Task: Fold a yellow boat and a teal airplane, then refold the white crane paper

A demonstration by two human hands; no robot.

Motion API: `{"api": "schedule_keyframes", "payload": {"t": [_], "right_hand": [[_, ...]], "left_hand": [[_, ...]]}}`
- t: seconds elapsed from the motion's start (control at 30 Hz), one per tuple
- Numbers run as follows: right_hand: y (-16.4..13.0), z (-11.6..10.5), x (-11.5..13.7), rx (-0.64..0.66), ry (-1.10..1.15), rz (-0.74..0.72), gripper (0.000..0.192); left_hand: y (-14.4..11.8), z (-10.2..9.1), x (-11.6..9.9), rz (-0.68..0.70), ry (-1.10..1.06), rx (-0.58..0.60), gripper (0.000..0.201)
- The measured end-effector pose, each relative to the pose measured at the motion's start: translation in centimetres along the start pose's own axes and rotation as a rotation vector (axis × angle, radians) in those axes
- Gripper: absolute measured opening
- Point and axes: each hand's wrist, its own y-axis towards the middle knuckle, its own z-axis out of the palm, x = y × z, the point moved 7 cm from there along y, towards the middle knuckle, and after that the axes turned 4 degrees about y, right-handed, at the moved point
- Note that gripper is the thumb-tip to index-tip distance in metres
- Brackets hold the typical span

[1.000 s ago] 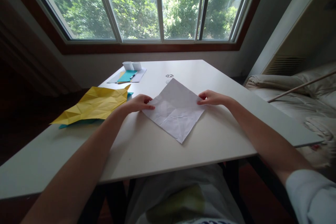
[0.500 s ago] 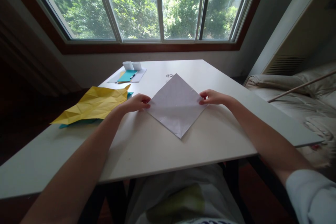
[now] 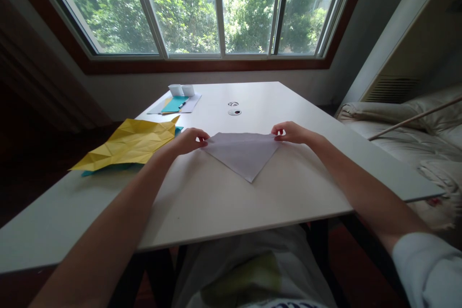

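Observation:
A white sheet of paper is held just above the middle of the white table, showing as a triangle with its point toward me. My left hand pinches its left corner. My right hand pinches its right corner. The paper's far part is tipped away and hidden from view.
A creased yellow sheet lies on a teal sheet at the table's left. At the far left are papers with a teal card and a pen and two small white boxes. Two small round things sit behind the paper. A bed is to the right.
Both hands lifted the paper by its side corners and tipped its far corner away, so the diamond now looks like a triangle. The round things behind it came into view.

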Motion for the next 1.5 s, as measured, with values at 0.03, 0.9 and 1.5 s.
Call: {"api": "schedule_keyframes", "payload": {"t": [0.03,0.9,1.5], "right_hand": [[0.0,0.1,0.0,0.007,-0.007,-0.001,0.016],[-0.4,1.3,2.5,0.124,-0.129,0.057,0.019],[0.1,5.3,8.2,0.087,-0.307,-0.082,0.041]], "left_hand": [[0.0,0.1,-0.1,0.023,-0.004,0.016,0.025],[-0.8,1.6,-9.3,0.133,0.381,0.032,0.037],[-1.8,5.8,-13.3,0.192,0.393,0.092,0.038]]}}
